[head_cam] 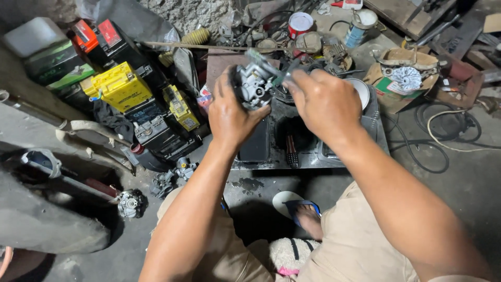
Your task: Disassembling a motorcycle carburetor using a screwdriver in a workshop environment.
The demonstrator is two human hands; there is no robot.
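1. The floor (469, 183) is grey concrete with dark oil stains.
2. A shallow metal tray (378, 133) lies on it, directly in front of the person.
3. A small brush (291, 151) lies in the tray.
4. To the left, several batteries stand together on the floor, among them a yellow battery (121, 86).
5. A small engine part (130, 203) lies at the lower left.
6. Black and white cables (443, 133) lie coiled at the right.

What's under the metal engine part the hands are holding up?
Below the carburetor, held by the left hand and right hand, sits a grimy metal tray with a dark brush in it. The hands and forearms cover much of the tray's inside.
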